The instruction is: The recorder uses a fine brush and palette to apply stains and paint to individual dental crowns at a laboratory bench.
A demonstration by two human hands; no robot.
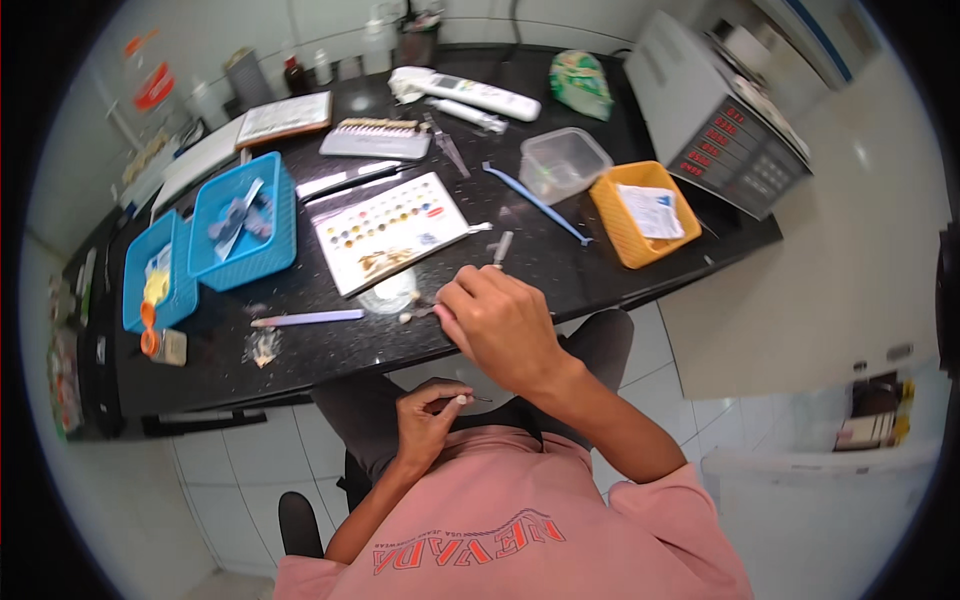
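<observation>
The person sits close in to the front edge of a black tabletop point(200, 385). Their left hand point(425, 420) is below that edge, over the lap, its fingers pinched narrow on a small whitish piece point(462, 399) with a thin metal pin jutting out to the right. The right hand point(505, 325) hangs above the middle of the front edge, fingers curled around what seems to be a slender tool point(503, 248); the hand hides most of it, so I can't make out its kind. Just left of those knuckles, near the front edge, lie small pale lumps point(405, 317) beside a clear round dish point(390, 295). Behind the dish is a white palette point(390, 232) dotted with colours. A lilac stick point(308, 318) lies further left, blue baskets point(245, 225) stand toward the left edge, and a yellow basket point(640, 240) sits near the front right corner.
</observation>
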